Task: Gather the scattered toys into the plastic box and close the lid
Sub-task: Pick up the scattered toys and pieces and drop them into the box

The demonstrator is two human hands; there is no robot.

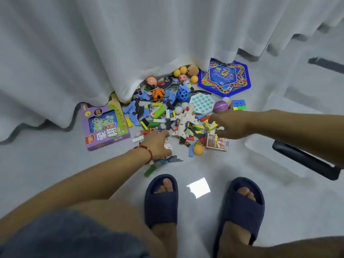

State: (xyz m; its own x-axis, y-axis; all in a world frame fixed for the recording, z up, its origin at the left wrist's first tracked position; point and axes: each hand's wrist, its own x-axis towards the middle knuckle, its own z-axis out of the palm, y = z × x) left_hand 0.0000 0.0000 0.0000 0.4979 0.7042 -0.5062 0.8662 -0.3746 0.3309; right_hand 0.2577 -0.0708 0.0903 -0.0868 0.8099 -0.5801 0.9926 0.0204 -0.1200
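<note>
Head view. Left hand point(158, 143), red cord bracelet point(147, 151) at the wrist: fingers curled over a small white figure toy point(168, 147) at the near edge of the pile of mixed plastic toys point(173, 112). Right hand point(227, 123): held low over the pile's right side, grip cannot be told. White toy aeroplane point(185, 119) lies between the hands. Purple cardboard game box point(105, 123) just left of the left hand. Blue hexagonal game board point(224, 77) beyond the right hand. Plastic box: cannot be made out.

Curtain point(130, 43) overhangs the toy pile point(176, 112) (floor point(242, 164) nearer lies bare).
</note>
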